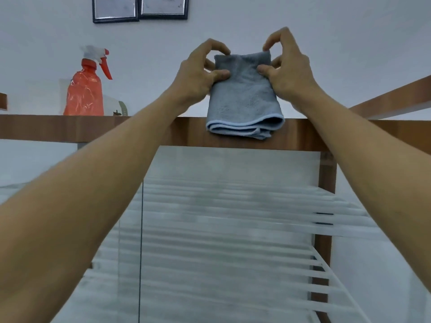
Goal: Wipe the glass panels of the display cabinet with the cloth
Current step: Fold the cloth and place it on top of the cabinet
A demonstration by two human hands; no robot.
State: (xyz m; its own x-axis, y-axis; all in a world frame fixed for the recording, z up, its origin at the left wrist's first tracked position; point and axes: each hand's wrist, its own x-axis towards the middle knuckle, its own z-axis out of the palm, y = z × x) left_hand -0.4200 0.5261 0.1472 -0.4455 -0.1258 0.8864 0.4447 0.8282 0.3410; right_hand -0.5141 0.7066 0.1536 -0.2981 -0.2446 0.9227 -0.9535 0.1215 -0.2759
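A folded grey-blue cloth (245, 99) with a light blue hem hangs in front of the cabinet's wooden top rail (93, 128). My left hand (198, 73) pinches its upper left corner between thumb and fingers. My right hand (286, 68) pinches the upper right corner the same way. Both arms reach up from the bottom of the view. Below the rail is the cabinet's glass panel (233, 217), with white horizontal shelves showing through it and a vertical glass edge at the left.
An orange spray bottle (85, 89) with a white and orange trigger stands on the cabinet top at the left. Two dark-framed pictures (140, 8) hang on the white wall above. A wooden upright (326, 183) borders the glass on the right.
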